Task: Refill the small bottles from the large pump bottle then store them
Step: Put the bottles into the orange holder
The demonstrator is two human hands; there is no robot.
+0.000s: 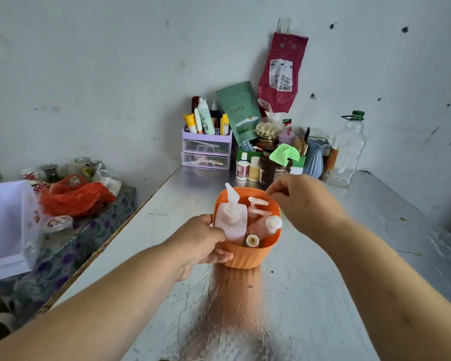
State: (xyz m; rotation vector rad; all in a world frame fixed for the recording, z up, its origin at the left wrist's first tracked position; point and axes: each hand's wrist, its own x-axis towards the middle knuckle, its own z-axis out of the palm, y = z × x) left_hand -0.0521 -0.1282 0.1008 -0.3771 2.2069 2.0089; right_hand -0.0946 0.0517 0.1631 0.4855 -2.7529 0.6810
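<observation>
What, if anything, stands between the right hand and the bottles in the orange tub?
Nothing visible does. The right hand is at the far rim of the orange tub, whose top is open, and the bottles stand exposed inside. The left hand grips its near side.

Pump bottle [231, 221], small bottles [264, 225] — inside orange tub [248, 257].

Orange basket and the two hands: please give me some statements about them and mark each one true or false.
1. The left hand grips the orange basket at its near left side. True.
2. The orange basket is empty. False: it holds several bottles, among them a pump bottle.
3. The right hand is at the far rim of the orange basket. True.
4. The orange basket sits on the floor. False: it is over the metal table.
</observation>
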